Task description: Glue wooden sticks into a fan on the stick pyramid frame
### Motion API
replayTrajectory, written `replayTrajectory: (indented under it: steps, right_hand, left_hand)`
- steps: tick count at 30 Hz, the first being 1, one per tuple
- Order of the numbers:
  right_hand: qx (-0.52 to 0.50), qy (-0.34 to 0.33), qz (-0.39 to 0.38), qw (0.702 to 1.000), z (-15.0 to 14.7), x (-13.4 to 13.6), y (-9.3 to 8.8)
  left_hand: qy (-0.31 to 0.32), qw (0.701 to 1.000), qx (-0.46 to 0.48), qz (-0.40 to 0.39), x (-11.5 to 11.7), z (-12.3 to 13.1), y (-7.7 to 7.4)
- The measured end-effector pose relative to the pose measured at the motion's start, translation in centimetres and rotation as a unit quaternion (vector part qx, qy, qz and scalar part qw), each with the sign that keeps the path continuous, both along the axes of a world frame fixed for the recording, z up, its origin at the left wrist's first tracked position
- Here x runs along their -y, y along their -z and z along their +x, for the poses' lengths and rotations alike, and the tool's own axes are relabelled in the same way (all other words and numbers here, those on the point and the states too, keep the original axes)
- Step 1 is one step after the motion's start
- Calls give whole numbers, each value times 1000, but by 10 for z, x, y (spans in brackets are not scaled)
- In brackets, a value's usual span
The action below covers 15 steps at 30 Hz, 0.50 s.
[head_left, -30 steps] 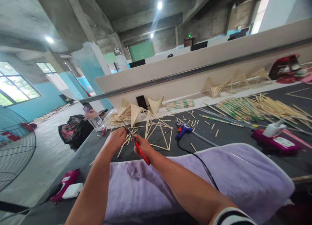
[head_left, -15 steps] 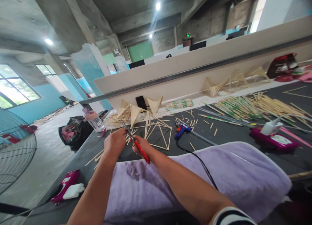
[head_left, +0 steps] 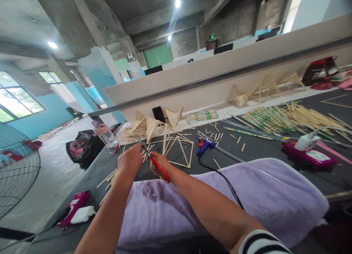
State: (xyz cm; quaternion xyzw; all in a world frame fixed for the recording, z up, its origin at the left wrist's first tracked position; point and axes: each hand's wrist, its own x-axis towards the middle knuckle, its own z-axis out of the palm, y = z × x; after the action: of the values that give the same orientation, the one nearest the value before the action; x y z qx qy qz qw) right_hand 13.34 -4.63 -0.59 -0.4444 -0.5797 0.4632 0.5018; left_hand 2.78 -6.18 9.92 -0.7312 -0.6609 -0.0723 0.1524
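My right hand (head_left: 158,164) is closed around the handles of a pair of red-handled scissors (head_left: 161,169), whose metal blades point up and to the left. Beside the blades, my left hand (head_left: 130,159) has its fingers closed; whatever they hold is hidden behind the hand. Thin wooden sticks (head_left: 145,155) lie on the dark table behind and between my hands. Just right of them stands a frame of glued sticks (head_left: 179,151) with triangular sides. A blue glue gun (head_left: 205,145) rests farther right, its black cord crossing a lilac towel (head_left: 220,195) under my forearms.
Fan-shaped stick models (head_left: 152,126) and a black phone (head_left: 158,115) stand along the partition. Piles of sticks (head_left: 310,118) cover the right. Purple power strips (head_left: 308,156) sit at both sides. A bottle (head_left: 106,134) is near the left edge, beyond which is a black bag (head_left: 84,147).
Both hands stay almost in place with the scissors between them. The view has shifted very slightly; nothing has visibly been picked up or put down.
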Motion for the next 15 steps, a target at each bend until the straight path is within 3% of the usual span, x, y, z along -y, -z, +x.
replayTrajectory:
  steps: [7,15]
  right_hand:
    - [83,-12,22,996,5,0,-2]
    - [-31,-85,-64,994,5,9,-14]
  left_hand:
    - [5,1000,25,-18,-11,-5,2]
    - [-10,1000,7,1,-7,-4,-2]
